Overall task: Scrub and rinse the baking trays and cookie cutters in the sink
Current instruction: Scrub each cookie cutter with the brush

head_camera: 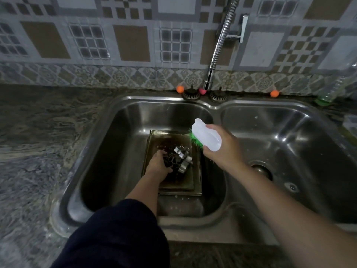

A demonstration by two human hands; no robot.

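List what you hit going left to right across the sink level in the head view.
Countertop → left basin → left hand → cookie cutters → brush in right hand → right basin, drain in it.

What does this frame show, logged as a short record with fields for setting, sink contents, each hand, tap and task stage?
setting: double-bowl stainless steel sink set in a speckled stone counter
left bowl contents: stacked dark-stained metal baking trays with silver metal cookie cutters on top
left hand: down in the left bowl, closed on the cookie cutters
right hand: holding a white-handled scrub brush with green bristles above the trays
tap: flexible chrome spout, no water visible
task stage: scrubbing not yet visibly under way
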